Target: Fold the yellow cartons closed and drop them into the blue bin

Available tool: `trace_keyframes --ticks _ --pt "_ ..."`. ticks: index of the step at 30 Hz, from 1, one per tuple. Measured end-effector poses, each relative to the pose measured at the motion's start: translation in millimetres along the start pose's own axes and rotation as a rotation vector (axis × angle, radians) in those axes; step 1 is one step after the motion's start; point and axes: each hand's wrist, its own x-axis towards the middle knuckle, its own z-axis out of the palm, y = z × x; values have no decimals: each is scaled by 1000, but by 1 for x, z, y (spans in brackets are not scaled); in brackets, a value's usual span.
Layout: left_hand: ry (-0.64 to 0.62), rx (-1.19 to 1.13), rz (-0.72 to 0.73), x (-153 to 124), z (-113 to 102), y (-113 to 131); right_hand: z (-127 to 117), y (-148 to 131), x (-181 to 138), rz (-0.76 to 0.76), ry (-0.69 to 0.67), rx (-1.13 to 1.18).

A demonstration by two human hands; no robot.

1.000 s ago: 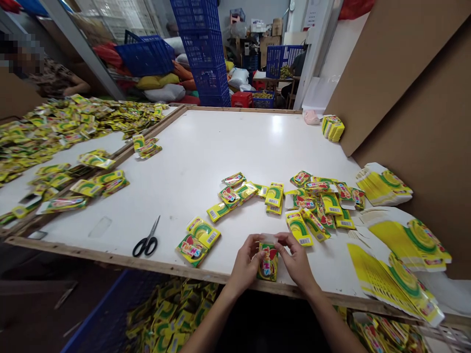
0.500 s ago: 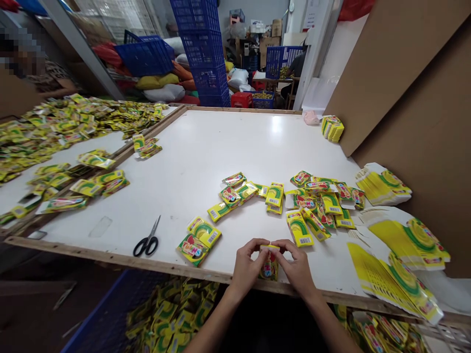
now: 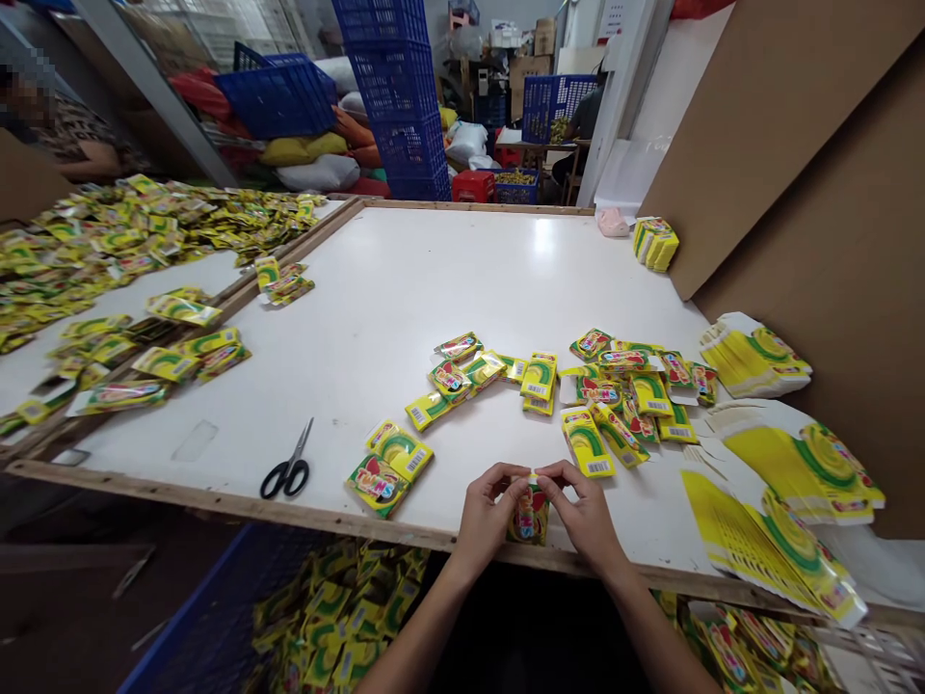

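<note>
Between my hands, at the table's front edge, a small yellow and green printed box [image 3: 530, 516] stands with its top end toward my fingers. My left hand [image 3: 488, 511] pinches the top left of the box between thumb and fingers. On the other side, my right hand [image 3: 580, 506] grips its top right corner the same way. The fingertips of both hands nearly meet over the top flap and partly hide it. Just beyond my right hand lies another box [image 3: 588, 443], flat on the table. To the left lie a pair of boxes [image 3: 390, 469].
Black-handled scissors [image 3: 289, 467] lie on the white table [image 3: 405, 289]. Fanned flat cartons [image 3: 802, 463] are at right, beside leaning cardboard [image 3: 766, 125]. A blue crate [image 3: 209, 607] of boxes sits below the edge. A person [image 3: 79, 135] is at far left, near heaped boxes [image 3: 145, 231].
The fingertips have shifted slightly at the top of the box, and more of its printed front shows now. The whole view has tilted a little; the other boxes lie as before.
</note>
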Motion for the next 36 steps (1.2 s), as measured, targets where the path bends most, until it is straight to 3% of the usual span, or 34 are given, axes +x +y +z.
trace_keyframes --ticks 7,17,25,27,29,33,36 --pt "9 23 -7 2 1 2 -9 -2 12 21 -116 -25" --pt "-4 37 6 -3 -2 1 -13 -6 8 -12 -166 -64" --pt "-87 129 107 -10 -9 3 -10 9 -16 -62 -96 -60" --pt "-22 167 125 -22 -28 13 -10 12 -20 -48 -42 -43" --pt "44 270 121 -39 -62 29 -13 14 -23 -10 35 -35" --pt "-53 707 -2 -67 -144 57 -15 15 -24 86 50 -19" --pt "161 1030 4 -61 -177 53 -6 11 -20 96 -15 -12"
